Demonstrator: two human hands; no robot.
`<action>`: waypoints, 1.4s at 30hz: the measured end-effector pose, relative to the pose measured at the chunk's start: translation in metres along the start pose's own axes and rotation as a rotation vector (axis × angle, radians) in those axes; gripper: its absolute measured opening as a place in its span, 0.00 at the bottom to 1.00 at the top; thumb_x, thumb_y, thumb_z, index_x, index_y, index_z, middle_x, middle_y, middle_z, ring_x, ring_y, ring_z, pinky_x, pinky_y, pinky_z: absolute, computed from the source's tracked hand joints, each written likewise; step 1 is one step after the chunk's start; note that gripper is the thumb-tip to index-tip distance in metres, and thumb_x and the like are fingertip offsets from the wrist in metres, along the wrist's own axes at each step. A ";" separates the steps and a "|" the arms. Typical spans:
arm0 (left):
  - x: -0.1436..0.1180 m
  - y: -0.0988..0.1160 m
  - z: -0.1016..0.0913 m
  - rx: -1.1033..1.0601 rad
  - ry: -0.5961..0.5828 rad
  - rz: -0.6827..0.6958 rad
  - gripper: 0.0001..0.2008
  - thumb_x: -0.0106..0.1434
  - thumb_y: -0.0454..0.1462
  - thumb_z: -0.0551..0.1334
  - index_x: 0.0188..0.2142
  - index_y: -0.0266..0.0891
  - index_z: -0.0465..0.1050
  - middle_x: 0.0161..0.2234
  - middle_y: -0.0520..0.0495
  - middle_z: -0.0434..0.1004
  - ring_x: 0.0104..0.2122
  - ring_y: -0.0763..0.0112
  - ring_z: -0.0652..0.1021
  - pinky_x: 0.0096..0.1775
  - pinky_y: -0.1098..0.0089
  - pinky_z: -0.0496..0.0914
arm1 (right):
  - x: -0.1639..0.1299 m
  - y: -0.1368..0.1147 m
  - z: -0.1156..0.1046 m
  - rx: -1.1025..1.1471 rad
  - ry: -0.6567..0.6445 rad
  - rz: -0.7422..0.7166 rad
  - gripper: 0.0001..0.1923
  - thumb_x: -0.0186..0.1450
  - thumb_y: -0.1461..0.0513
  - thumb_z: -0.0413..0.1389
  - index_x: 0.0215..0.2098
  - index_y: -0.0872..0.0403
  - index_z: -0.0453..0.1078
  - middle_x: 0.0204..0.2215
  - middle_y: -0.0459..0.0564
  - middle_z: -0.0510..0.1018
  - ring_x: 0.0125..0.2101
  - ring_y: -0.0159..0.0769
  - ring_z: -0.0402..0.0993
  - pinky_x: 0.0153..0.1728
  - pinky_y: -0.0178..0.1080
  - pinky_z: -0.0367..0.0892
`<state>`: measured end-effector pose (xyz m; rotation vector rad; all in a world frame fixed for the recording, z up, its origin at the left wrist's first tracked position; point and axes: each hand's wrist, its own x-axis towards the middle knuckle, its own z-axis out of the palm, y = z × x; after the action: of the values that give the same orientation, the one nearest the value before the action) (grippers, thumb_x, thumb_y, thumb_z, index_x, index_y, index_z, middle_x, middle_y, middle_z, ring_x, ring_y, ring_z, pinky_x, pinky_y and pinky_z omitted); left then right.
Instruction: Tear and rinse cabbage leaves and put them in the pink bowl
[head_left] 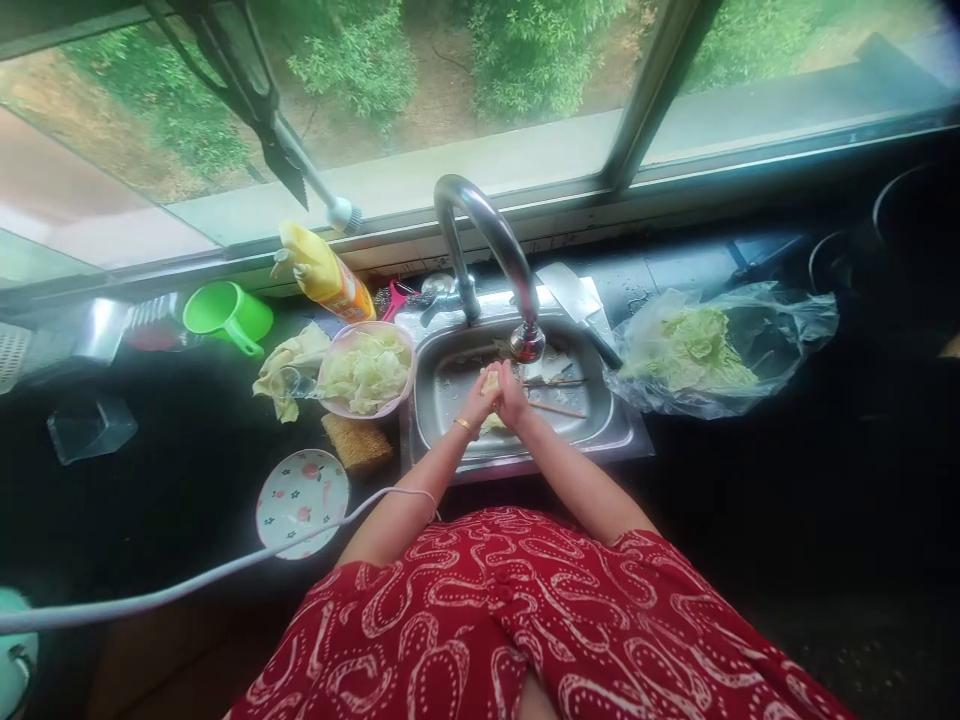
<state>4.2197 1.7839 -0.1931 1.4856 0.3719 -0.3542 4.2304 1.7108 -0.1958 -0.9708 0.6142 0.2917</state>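
My left hand and my right hand come together over the sink, just below the faucet's spray head. Both are closed around a pale yellow piece that looks like cabbage leaf; the fingers hide most of it. Beneath them, another pale piece lies in the basin. Chopsticks rest in the sink to the right of my hands. Left of the sink, a pink bowl holds torn cabbage.
A plastic bag with cabbage lies right of the sink. A cleaver leans on the sink's back right corner. At left are a sponge, patterned plate, green cup and yellow bottle. A white cable crosses my left arm.
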 end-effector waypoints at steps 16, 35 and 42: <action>0.007 0.078 -0.143 0.577 0.531 0.405 0.16 0.60 0.31 0.63 0.49 0.37 0.73 0.58 0.39 0.67 0.63 0.53 0.62 0.64 0.52 0.56 | 0.021 0.018 -0.099 -1.677 -0.424 -0.054 0.32 0.49 0.62 0.68 0.52 0.58 0.70 0.55 0.67 0.71 0.56 0.58 0.65 0.56 0.50 0.60; 0.012 0.005 0.030 0.162 -0.141 -0.163 0.23 0.54 0.34 0.68 0.50 0.38 0.70 0.39 0.44 0.78 0.35 0.67 0.77 0.37 0.70 0.72 | -0.012 -0.037 -0.076 -0.257 -0.259 0.060 0.24 0.46 0.66 0.65 0.42 0.54 0.70 0.36 0.47 0.79 0.32 0.31 0.75 0.31 0.31 0.69; 0.016 0.005 0.023 0.081 -0.143 -0.281 0.29 0.57 0.40 0.66 0.57 0.39 0.64 0.31 0.50 0.74 0.27 0.75 0.74 0.28 0.76 0.67 | -0.011 -0.039 -0.077 -0.322 -0.110 0.015 0.37 0.47 0.62 0.67 0.54 0.53 0.64 0.32 0.45 0.77 0.26 0.29 0.69 0.25 0.30 0.62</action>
<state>4.2371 1.7615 -0.1948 1.4788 0.4569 -0.7023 4.2136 1.6255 -0.1944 -1.2506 0.4819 0.4636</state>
